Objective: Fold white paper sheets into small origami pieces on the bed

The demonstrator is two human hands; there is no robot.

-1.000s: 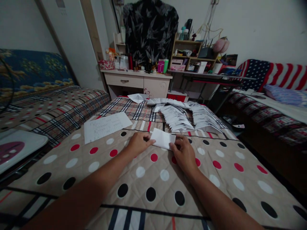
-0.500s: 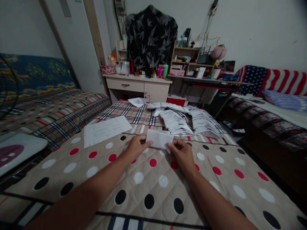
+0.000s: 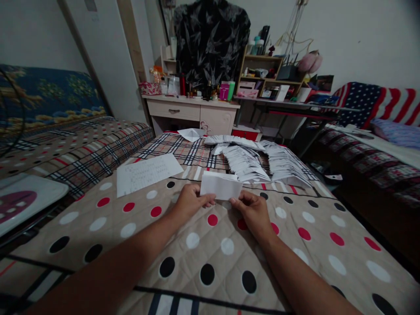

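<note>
A folded white paper [image 3: 220, 185] is held up just above the polka-dot quilt [image 3: 210, 245]. My left hand [image 3: 190, 202] pinches its lower left edge, and my right hand [image 3: 253, 211] pinches its lower right corner. Both hands are closed on the paper. Just beyond it lie rows of several folded white papers [image 3: 259, 162], fanned out in overlapping lines across the quilt. A flat white sheet with writing [image 3: 147, 173] lies to the left of my left hand.
A single folded white piece [image 3: 192, 133] sits at the quilt's far edge. Behind it stand a cluttered dresser [image 3: 192, 113], a desk with shelves [image 3: 282, 105] and a hanging dark patterned garment [image 3: 210, 39]. A sofa with a flag blanket [image 3: 374, 127] is at right, and a white stool [image 3: 22, 203] at left.
The folded paper has been lifted off the quilt and stood more upright between both hands. My hands have shifted slightly toward me along its lower edge.
</note>
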